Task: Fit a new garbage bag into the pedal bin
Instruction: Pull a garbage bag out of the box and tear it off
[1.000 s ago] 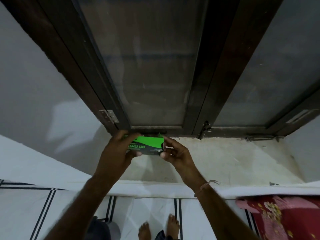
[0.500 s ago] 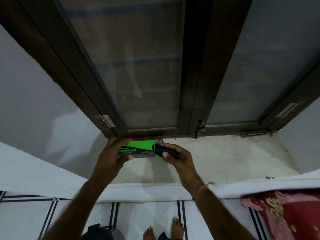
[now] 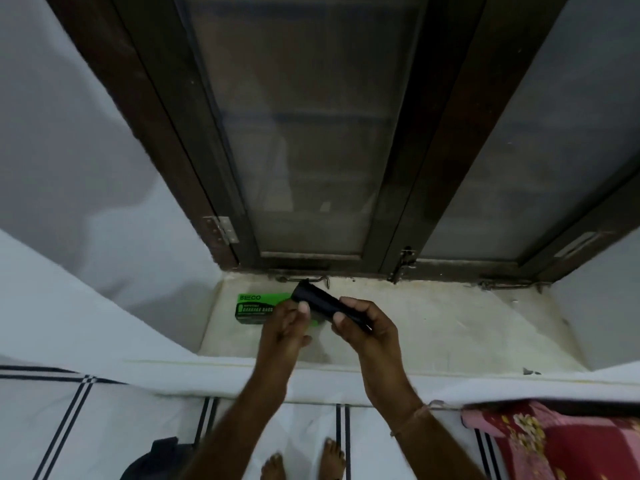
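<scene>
Black bag roll (both hands gripping) slants upper-left to lower-right.

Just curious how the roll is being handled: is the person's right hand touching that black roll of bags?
Touching. In the head view the right hand is wrapped around the black roll, its thumb pressed on top and no gap showing.

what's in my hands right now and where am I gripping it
A black roll of garbage bags. The right hand has its grip around the near end; the left hand touches the far end with a thumb.
</scene>
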Motion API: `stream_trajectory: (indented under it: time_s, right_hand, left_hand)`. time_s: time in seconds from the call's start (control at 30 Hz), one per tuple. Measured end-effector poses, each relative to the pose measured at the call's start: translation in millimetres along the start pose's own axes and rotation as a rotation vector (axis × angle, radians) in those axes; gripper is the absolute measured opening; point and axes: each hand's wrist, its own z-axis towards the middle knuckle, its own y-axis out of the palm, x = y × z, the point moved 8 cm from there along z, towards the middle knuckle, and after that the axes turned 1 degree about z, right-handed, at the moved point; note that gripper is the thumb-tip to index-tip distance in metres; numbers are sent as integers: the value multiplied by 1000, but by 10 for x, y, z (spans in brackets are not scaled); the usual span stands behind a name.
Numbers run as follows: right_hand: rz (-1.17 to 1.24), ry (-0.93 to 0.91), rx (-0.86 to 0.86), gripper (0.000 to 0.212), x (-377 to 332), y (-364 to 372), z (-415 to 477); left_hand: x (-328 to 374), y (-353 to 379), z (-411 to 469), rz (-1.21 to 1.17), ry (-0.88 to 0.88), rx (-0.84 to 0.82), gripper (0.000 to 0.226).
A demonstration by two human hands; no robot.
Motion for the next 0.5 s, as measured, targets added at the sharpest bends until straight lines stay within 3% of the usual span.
stream_trajectory:
  time_s: [0.07,0.2,0.5]
  right_hand:
    - [-34,20,-47,18,3,136,-66]
    - [-87,-6,-73,4,-55,306,-138]
    - [-103,258,-19,21,257,464,-214]
  left_hand:
    - [-41,104,-27,-246,-78,-49,44]
    - [-26,-21,-55,-372,-87,-67,36]
    - [-248,-223,-274,-571,-272,-47,43]
